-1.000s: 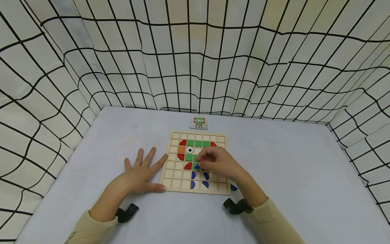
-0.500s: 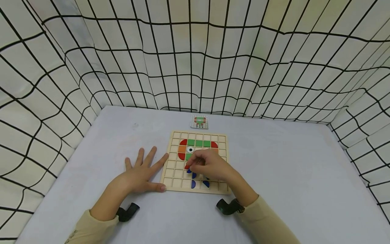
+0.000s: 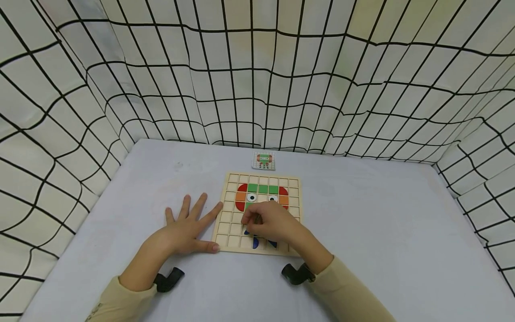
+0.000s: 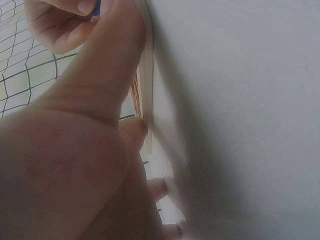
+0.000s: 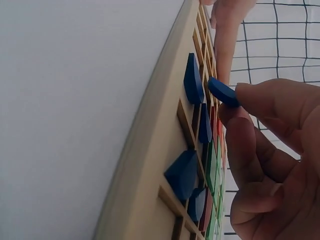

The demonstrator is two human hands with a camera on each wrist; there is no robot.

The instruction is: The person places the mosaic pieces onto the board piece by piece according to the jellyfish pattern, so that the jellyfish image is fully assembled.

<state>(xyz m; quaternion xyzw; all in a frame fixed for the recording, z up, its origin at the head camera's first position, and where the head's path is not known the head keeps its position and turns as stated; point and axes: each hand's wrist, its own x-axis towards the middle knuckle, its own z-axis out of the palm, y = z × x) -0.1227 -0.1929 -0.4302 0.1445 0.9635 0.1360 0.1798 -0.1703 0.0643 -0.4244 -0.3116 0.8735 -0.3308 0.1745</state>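
My right hand point(image 3: 270, 220) is over the lower middle of a wooden grid board point(image 3: 230, 240). Its thumb and forefinger pinch a blue half-round tile point(image 5: 223, 92), held just over the grid in the right wrist view. Several other blue tiles point(image 5: 181, 175) sit in the lower cells; this hand covers some of them in the head view. Spread flat, my left hand point(image 3: 181, 232) touches the board's left edge with thumb and forefinger tips. Higher on the board, green tiles point(image 3: 263, 189), red corner tiles point(image 3: 242, 188), orange tiles point(image 3: 241, 197) and two eye tiles point(image 3: 251, 197) form a face.
Beyond the board lies a small picture card point(image 3: 263, 160) showing a similar figure. A white cloth point(image 3: 374, 223) covers the table. Black netting point(image 3: 252, 85) over white sheeting stands at the back and both sides. Dark wrist-worn devices point(image 3: 170, 280) show near both sleeves.
My right hand has moved left and slightly nearer with the blue tile, uncovering the right eye tile and the right red and orange tiles. My left hand has stayed in place.
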